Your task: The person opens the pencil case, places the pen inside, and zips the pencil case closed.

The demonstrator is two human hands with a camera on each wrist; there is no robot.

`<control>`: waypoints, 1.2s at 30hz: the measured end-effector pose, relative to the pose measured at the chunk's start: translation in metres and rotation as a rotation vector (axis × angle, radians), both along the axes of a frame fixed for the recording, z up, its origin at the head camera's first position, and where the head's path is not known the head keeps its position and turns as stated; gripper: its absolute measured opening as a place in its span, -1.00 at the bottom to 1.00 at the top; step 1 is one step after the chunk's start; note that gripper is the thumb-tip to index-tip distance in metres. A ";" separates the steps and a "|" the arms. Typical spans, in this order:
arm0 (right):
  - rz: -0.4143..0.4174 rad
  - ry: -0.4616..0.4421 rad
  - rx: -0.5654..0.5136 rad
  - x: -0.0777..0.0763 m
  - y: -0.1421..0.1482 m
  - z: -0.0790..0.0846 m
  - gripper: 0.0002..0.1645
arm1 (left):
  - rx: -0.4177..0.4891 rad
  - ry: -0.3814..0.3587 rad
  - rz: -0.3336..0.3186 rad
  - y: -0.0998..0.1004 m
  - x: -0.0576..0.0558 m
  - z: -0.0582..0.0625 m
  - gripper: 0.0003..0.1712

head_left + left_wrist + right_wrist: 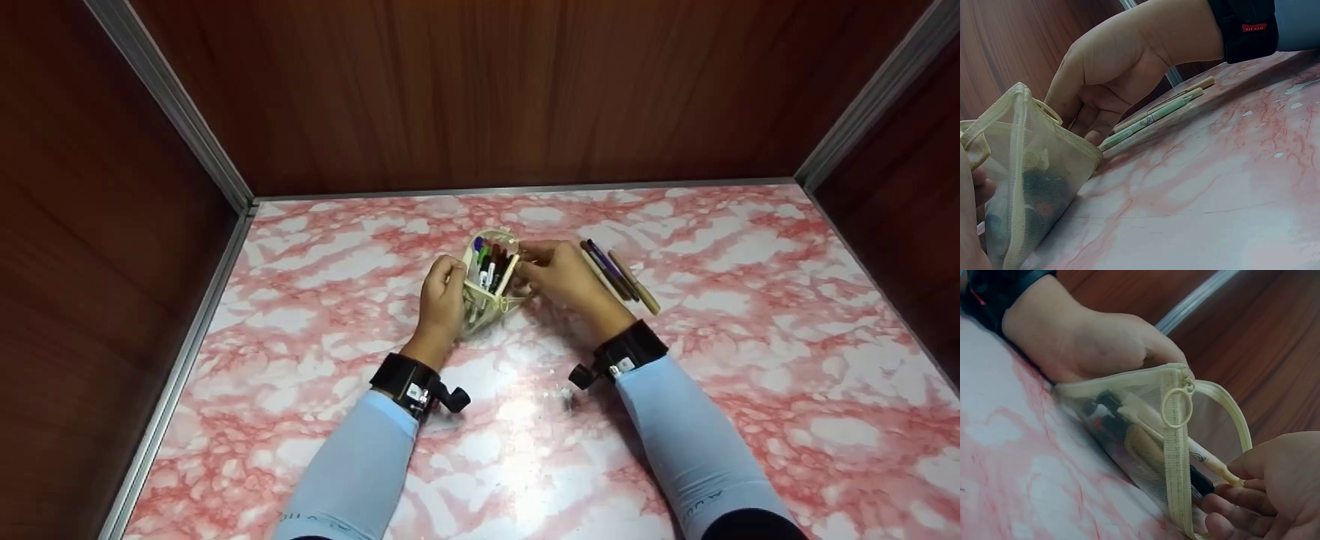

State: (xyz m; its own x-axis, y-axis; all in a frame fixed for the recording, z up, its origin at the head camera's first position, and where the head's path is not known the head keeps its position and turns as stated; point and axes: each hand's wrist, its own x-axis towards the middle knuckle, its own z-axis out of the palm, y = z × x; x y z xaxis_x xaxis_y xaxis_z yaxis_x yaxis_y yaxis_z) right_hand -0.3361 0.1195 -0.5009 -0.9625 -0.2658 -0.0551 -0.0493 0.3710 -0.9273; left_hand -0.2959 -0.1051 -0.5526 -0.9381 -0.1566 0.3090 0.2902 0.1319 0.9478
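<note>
A pale yellow mesh pencil pouch (477, 318) stands unzipped on the table, holding several pens and markers (491, 264). My left hand (442, 294) grips its left side, thumb near the rim. At the pouch's mouth, my right hand (564, 279) pinches the end of a cream-coloured pen (1207, 457) between thumb and fingers. Most of that pen lies inside the pouch, seen through the mesh in the right wrist view. A ring zipper pull (1177, 408) hangs at the pouch's corner. The left fingers behind the pouch are hidden in the right wrist view.
Several pens (611, 271) lie side by side on the table just right of my right hand, with a tan pen (634, 282) outermost. The pink-and-white marbled table (337, 300) is bounded by dark wood panels (480, 97) at the back and both sides.
</note>
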 end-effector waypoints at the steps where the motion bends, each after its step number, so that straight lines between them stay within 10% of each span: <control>1: -0.008 0.005 -0.025 0.000 0.000 -0.001 -0.39 | 0.001 -0.004 0.000 0.000 0.000 0.000 -0.78; 13: 0.028 -0.041 0.058 0.000 0.000 -0.001 -0.53 | 0.010 -0.013 -0.010 0.000 0.002 0.000 -0.78; 21: -0.008 0.082 0.163 -0.001 0.003 -0.001 -0.62 | 0.012 -0.011 -0.021 0.000 0.001 0.000 -0.78; 30: -0.052 -0.087 0.003 -0.002 0.009 0.000 -0.70 | -0.009 0.029 0.000 0.001 -0.001 -0.003 -0.78; 36: -0.060 -0.037 0.005 -0.004 0.014 0.000 -0.68 | 0.001 0.017 -0.013 0.002 0.000 -0.002 -0.79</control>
